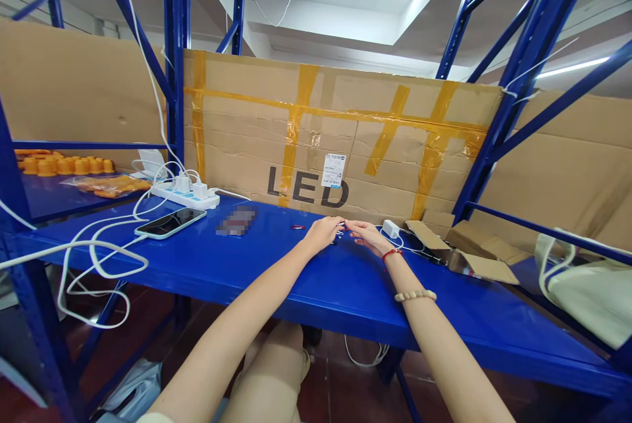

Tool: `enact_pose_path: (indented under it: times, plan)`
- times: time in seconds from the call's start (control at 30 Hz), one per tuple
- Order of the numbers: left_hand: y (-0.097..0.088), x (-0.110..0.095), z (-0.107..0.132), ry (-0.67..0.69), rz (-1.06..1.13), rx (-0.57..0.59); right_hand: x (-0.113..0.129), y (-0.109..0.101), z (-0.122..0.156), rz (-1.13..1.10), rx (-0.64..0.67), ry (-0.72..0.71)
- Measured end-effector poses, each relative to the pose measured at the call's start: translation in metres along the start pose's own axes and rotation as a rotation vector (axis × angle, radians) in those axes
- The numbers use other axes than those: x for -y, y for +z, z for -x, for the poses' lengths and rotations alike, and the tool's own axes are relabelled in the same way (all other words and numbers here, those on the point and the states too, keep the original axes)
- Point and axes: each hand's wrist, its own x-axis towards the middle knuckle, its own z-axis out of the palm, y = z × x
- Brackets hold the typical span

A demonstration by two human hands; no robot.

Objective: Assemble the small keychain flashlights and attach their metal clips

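Observation:
Both my arms reach forward over the blue metal shelf (276,265). My left hand (323,232) and my right hand (364,233) meet near the back of the shelf, fingertips pinched together on a small dark part (342,227) too small to name. A small red piece (297,227) lies on the shelf just left of my left hand. My right wrist wears a red string and a bead bracelet. A taped cardboard sheet marked LED (336,140) stands right behind the hands.
A phone (170,222) on a white cable and a white power strip (186,196) lie at the left. An open cardboard box (464,252) and a white charger (390,228) sit to the right, a cream bag (587,285) further right. Orange parts (64,165) fill the neighbouring shelf.

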Motion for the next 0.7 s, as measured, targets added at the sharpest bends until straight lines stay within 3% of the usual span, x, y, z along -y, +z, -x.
enact_pose_path:
  times: [0.33,0.7]
  plan:
    - [-0.0040,-0.0074,0.0012,-0.111,-0.097,0.059,0.0017,0.0005,0.0006,0.029,-0.046,0.011]
    - [-0.0035,-0.0068,0.0016,-0.118,-0.131,0.137,0.0019,0.0009,0.0022,0.076,-0.051,0.075]
